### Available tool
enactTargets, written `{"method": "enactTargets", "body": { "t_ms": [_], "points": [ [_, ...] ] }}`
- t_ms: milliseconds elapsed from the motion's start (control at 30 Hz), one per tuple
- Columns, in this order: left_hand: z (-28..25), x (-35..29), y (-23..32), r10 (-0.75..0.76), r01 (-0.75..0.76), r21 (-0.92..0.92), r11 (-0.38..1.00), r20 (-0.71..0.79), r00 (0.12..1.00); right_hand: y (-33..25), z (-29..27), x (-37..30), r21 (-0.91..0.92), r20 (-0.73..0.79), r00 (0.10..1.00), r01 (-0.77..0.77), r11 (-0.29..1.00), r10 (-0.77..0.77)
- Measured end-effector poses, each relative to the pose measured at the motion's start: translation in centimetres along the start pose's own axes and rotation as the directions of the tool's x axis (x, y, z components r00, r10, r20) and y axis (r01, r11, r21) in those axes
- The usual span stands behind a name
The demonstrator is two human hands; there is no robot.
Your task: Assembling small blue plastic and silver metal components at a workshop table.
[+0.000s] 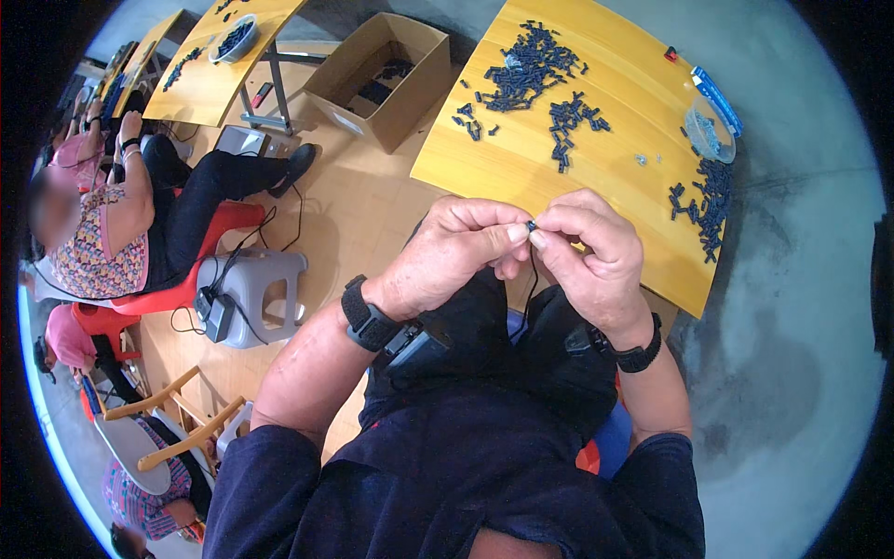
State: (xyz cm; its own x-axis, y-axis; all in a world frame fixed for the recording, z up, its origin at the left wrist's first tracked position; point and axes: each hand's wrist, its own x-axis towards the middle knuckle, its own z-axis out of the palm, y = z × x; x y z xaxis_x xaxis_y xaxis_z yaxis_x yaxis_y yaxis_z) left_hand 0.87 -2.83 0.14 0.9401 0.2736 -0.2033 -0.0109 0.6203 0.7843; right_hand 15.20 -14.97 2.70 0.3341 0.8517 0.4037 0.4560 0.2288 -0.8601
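Note:
Just off the near edge of the yellow table (619,200), my left hand (452,253) and my right hand (596,256) meet fingertip to fingertip. Between them they pinch a small dark piece (532,225), mostly covered by the thumbs and fingers. Its exact kind is too small to make out. A thin black cord (533,293) shows below the fingers; whether it joins the piece I cannot tell. Beyond my hands, small black parts (529,70) lie in a heap, with a smaller cluster (564,121) nearer. More black parts (710,200) are spread along the right edge.
A clear plastic tub (710,132) and a blue box (717,101) sit at the table's right edge. Left of the table stands an open cardboard box (382,79) holding dark parts. A grey stool (251,293) with cables and a seated person (112,228) are farther left.

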Motion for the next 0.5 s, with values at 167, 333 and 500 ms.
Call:
{"method": "enactTargets", "body": {
  "t_ms": [167, 333, 500],
  "points": [
    [0.39, -0.19, 1.15, 0.01, -0.004, 0.16, 0.987, -0.041, 0.999, 0.03, -0.03, 0.29, -0.029, 0.021, 0.998, 0.06, 0.998, -0.059],
    [0.51, -0.14, 0.97, 0.086, -0.078, 0.19, 0.979, -0.035, 0.996, -0.01, -0.17, 0.59, -0.046, 0.102, 0.99, 0.101, 0.994, -0.096],
    [-0.04, -0.11, 0.22, 0.135, -0.128, 0.222, 0.967, -0.019, 0.991, -0.14, 0.18, 0.23, -0.104, 0.126, 0.989, 0.09, 0.99, -0.076]
  ]
}}
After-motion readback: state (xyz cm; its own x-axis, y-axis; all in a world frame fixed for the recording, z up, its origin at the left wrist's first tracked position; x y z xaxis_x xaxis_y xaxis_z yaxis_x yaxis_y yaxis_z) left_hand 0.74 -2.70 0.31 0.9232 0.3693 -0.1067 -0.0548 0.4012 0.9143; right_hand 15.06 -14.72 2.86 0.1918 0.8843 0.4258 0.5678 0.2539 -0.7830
